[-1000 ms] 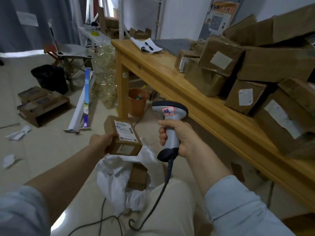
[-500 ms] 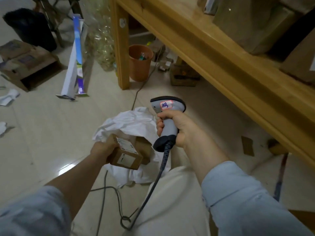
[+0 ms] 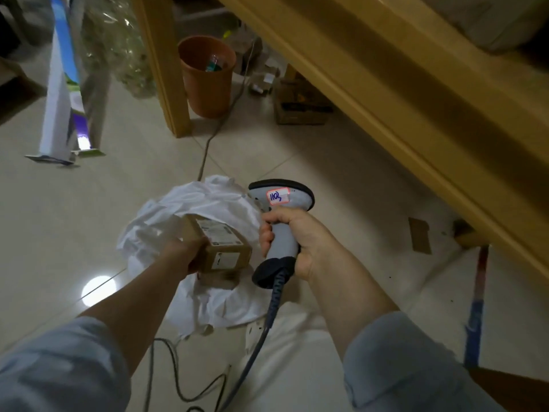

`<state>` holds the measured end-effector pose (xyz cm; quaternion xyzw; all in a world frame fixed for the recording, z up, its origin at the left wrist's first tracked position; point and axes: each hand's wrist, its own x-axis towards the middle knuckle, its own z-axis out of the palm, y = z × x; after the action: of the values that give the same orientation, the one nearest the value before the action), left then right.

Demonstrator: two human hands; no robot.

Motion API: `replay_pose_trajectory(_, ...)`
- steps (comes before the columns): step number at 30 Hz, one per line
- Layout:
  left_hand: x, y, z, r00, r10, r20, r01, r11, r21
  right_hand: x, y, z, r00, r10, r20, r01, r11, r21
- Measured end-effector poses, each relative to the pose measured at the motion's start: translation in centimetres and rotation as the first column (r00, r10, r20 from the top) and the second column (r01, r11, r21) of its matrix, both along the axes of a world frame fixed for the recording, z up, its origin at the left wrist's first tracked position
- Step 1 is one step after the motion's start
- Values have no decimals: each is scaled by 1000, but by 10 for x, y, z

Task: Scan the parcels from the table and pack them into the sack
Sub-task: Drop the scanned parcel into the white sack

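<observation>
My left hand (image 3: 185,252) grips a small brown cardboard parcel (image 3: 221,246) with white labels, held low in the mouth of the white sack (image 3: 208,203) on the floor. Another brown parcel (image 3: 219,279) lies inside the sack just beneath it. My right hand (image 3: 292,242) grips the handle of a grey barcode scanner (image 3: 282,200), its head marked with a handwritten sticker, just right of the sack. The scanner's dark cable (image 3: 267,319) runs down towards me.
The wooden table's edge (image 3: 386,93) runs diagonally across the upper right, its leg (image 3: 166,69) beyond the sack. An orange bin (image 3: 208,75), a small box (image 3: 300,107) and clutter stand under it. A long white-blue carton (image 3: 62,93) lies at left. Cables (image 3: 184,376) trail on the floor.
My view has tipped down from the table's parcels to the floor. My left hand has lowered the parcel from chest height into the sack's mouth; the scanner stayed in my right hand.
</observation>
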<state>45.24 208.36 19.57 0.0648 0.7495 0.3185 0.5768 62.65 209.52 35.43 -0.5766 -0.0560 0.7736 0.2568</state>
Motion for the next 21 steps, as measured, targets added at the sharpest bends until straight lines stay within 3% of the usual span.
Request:
replay_pose_trajectory(11, 12, 46, -21, 958, -146, -246, 166, 984, 66, 12, 10, -20, 1000, -13, -21, 11, 999, -52)
replay_pose_trajectory(17, 16, 34, -29, 941, -282, -187, 307, 944, 119, 19, 8, -18, 999, -47, -10, 47, 998, -30)
replay_pose_trajectory(21, 18, 27, -19, 949, -268, -165, 286, 953, 97, 23, 3, -12, 999, -42, 4, 42, 999, 5)
